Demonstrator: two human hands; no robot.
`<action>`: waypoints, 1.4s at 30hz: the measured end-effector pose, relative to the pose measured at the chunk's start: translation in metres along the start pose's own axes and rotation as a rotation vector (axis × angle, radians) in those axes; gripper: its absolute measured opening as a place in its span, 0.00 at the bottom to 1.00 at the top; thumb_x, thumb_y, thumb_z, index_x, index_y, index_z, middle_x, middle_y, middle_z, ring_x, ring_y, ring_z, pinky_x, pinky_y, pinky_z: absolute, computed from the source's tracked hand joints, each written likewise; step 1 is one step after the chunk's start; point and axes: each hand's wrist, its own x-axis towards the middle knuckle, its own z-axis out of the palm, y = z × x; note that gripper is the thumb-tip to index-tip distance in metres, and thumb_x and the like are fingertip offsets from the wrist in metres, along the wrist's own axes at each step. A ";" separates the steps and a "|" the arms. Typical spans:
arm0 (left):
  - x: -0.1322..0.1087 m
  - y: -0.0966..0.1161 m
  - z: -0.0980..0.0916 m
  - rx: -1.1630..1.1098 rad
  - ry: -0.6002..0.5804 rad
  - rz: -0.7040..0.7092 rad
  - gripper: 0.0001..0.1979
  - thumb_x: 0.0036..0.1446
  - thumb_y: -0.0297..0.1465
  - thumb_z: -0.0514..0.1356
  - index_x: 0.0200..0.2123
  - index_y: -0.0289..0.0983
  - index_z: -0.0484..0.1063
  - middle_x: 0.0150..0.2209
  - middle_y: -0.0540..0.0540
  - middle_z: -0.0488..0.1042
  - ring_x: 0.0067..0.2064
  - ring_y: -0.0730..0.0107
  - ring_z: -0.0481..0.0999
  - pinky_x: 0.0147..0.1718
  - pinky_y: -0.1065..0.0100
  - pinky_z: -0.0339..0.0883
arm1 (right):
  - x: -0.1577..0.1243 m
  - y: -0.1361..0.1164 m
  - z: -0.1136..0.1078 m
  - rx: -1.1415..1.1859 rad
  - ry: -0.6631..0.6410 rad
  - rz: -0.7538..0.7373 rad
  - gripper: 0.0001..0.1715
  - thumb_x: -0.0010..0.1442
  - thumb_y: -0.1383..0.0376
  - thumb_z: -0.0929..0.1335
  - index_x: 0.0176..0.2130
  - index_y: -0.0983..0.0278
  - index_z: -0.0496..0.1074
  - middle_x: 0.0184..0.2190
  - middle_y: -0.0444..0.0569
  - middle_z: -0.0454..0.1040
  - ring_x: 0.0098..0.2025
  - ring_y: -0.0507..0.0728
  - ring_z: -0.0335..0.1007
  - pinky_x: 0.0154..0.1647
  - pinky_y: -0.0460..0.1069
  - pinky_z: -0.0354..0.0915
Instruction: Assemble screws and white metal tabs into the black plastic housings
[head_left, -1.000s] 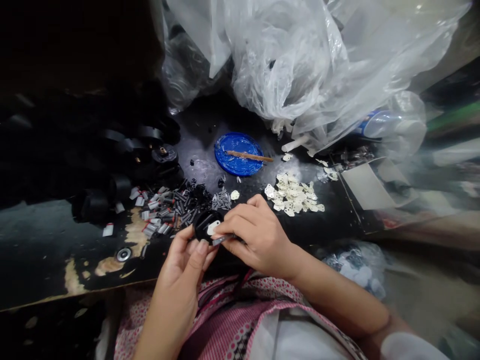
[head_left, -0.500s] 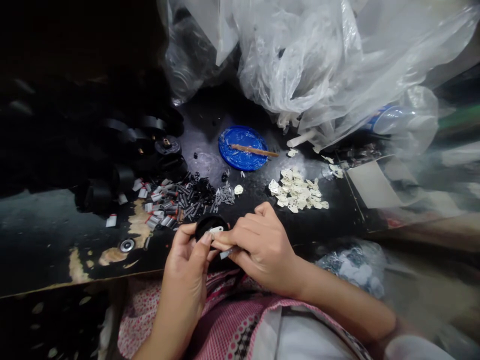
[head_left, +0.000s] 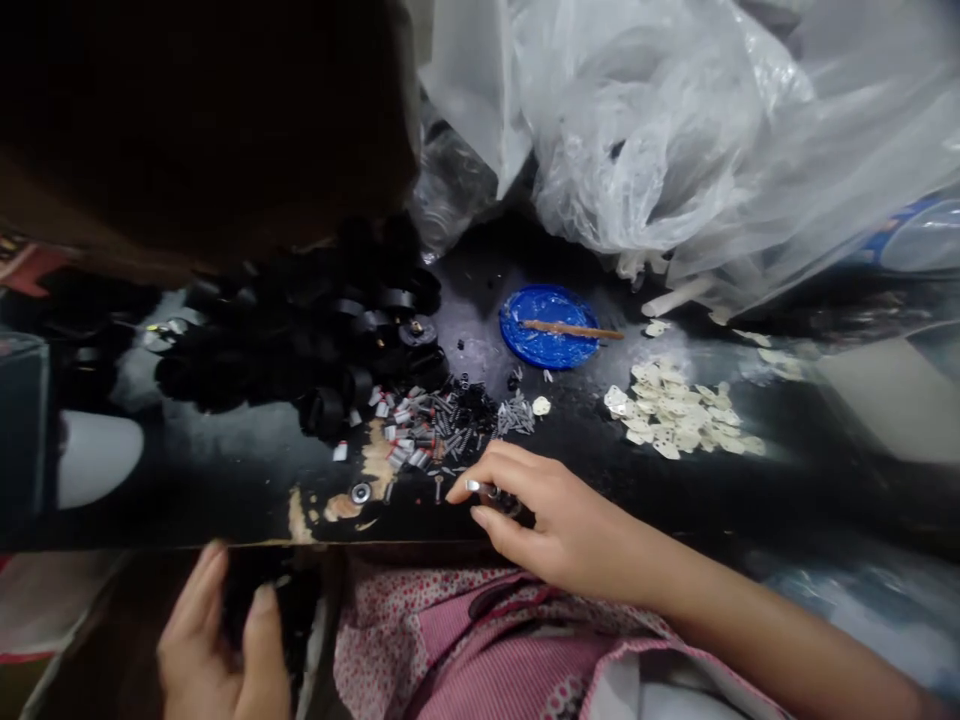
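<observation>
My left hand [head_left: 221, 650] is low at the left, in front of the table edge, slightly blurred, its fingers apart with nothing in them. Over the table's front, my right hand [head_left: 536, 515] curls around a small tool with a flat silver tip [head_left: 480, 487] and a dark body; its kind is unclear. Just beyond that hand lie thin grey pins [head_left: 516, 414], small black springs [head_left: 469, 408] and grey cylinders with red ends [head_left: 409, 425]. A metal ring [head_left: 361, 493] rests near the front edge.
A blue lid [head_left: 551, 350] smeared with grease carries a brown stick [head_left: 574, 329]. Cream-coloured flat plates [head_left: 675, 410] are heaped at the right. Black round housings [head_left: 330, 405] crowd the dark left side. Clear plastic bags [head_left: 637, 130] hang over the back.
The black round part and cream plate have left my hands. My left hand has let go and moved left and down. My right hand keeps the tool. The view has shifted left.
</observation>
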 end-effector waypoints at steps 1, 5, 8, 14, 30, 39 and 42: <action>0.010 0.013 0.008 0.067 -0.026 0.093 0.26 0.58 0.41 0.59 0.60 0.48 0.63 0.63 0.47 0.62 0.64 0.53 0.57 0.63 0.57 0.45 | 0.001 -0.002 0.001 0.001 -0.012 -0.013 0.13 0.60 0.75 0.64 0.44 0.65 0.71 0.39 0.48 0.72 0.39 0.51 0.70 0.41 0.46 0.66; 0.066 0.050 0.047 0.129 -0.072 0.365 0.30 0.56 0.42 0.61 0.60 0.40 0.64 0.58 0.37 0.67 0.62 0.47 0.61 0.61 0.52 0.48 | -0.001 -0.005 0.001 -0.047 -0.033 0.012 0.11 0.63 0.72 0.63 0.45 0.64 0.70 0.40 0.47 0.73 0.41 0.52 0.70 0.43 0.47 0.65; 0.094 0.051 0.063 0.063 -0.055 0.428 0.29 0.52 0.40 0.65 0.57 0.38 0.67 0.54 0.36 0.71 0.57 0.45 0.67 0.59 0.49 0.51 | -0.006 -0.001 0.000 -0.058 -0.029 0.082 0.10 0.64 0.70 0.63 0.44 0.62 0.69 0.41 0.46 0.74 0.43 0.52 0.71 0.44 0.47 0.64; 0.065 0.034 0.071 -0.205 -0.009 0.604 0.31 0.53 0.31 0.65 0.60 0.44 0.60 0.59 0.40 0.65 0.59 0.53 0.66 0.57 0.49 0.58 | 0.004 -0.001 0.006 0.053 -0.031 0.167 0.10 0.64 0.66 0.64 0.46 0.61 0.70 0.39 0.45 0.74 0.40 0.51 0.70 0.43 0.46 0.63; -0.002 0.036 0.073 -0.638 -0.432 -0.318 0.14 0.56 0.40 0.63 0.46 0.48 0.75 0.50 0.50 0.77 0.46 0.65 0.78 0.42 0.71 0.73 | 0.032 0.003 0.015 -0.268 0.007 0.077 0.11 0.63 0.60 0.67 0.42 0.65 0.73 0.36 0.46 0.76 0.38 0.53 0.71 0.40 0.49 0.57; 0.000 0.055 0.071 -0.861 -0.261 -0.458 0.15 0.53 0.33 0.67 0.45 0.47 0.75 0.48 0.52 0.78 0.46 0.71 0.77 0.47 0.73 0.70 | 0.064 0.011 0.029 -0.864 0.015 -0.005 0.08 0.63 0.66 0.63 0.37 0.67 0.71 0.35 0.51 0.76 0.35 0.59 0.72 0.38 0.54 0.49; 0.002 0.057 0.075 -0.944 -0.284 -0.478 0.14 0.54 0.31 0.65 0.45 0.46 0.75 0.48 0.50 0.78 0.49 0.68 0.76 0.49 0.69 0.70 | 0.056 0.011 0.024 -0.691 0.029 0.025 0.08 0.63 0.65 0.65 0.38 0.66 0.71 0.36 0.48 0.77 0.38 0.56 0.72 0.40 0.52 0.50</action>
